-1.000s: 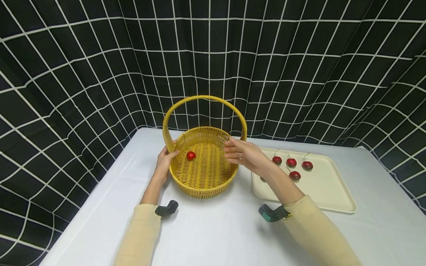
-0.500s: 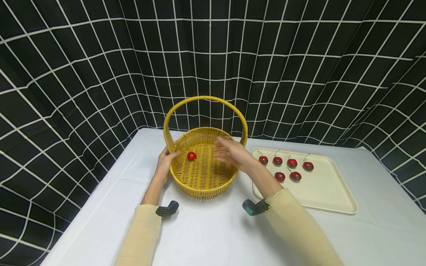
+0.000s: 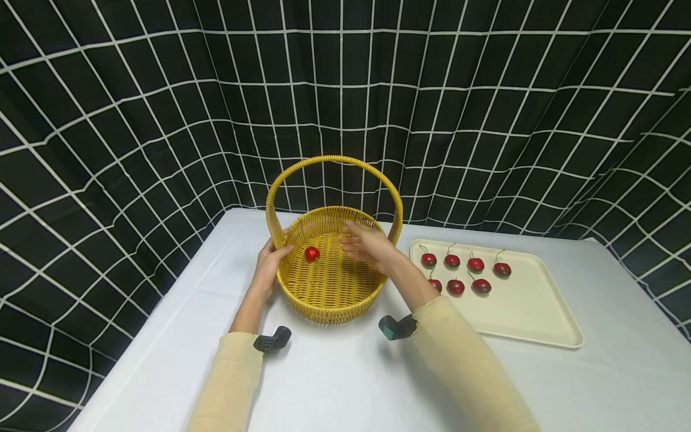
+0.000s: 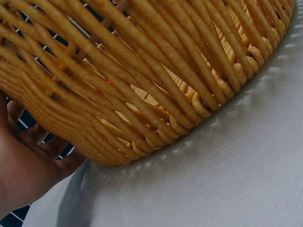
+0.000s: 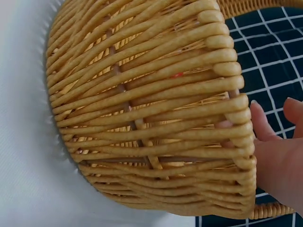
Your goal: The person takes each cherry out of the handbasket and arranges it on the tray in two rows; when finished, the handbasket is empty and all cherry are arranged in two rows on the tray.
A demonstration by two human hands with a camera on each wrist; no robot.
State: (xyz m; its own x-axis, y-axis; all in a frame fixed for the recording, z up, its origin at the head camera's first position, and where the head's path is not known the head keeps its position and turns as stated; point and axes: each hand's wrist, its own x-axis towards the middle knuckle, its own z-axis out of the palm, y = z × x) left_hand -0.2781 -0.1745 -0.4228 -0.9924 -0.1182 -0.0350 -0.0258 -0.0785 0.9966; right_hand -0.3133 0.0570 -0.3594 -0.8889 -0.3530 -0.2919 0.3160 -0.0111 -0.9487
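A yellow wicker basket [image 3: 329, 312] with a tall hoop handle stands on the white-covered table. My left hand [image 3: 266, 264] grips its left side, thumb over the rim; in the left wrist view the fingers lie behind the woven wall [image 4: 142, 71]. One red cherry [image 3: 311, 253] lies on the basket floor, left of the middle. My right hand [image 3: 369, 245] reaches over the right rim into the basket, fingers loosely bent and holding nothing. In the right wrist view, the right hand's thumb and fingertip [image 5: 258, 113] stand apart just beyond the rim.
A cream tray [image 3: 529, 306] lies to the right of the basket, partly behind the right forearm. Several dark red cherries [image 3: 475, 264] with stems lie on its left half. A black curtain [image 3: 345, 78] with a white grid hangs behind the table.
My right hand has moved left, from the basket's right rim to over its inside. The forearm has uncovered more cherries on the tray. My left hand and the basket have stayed nearly still.
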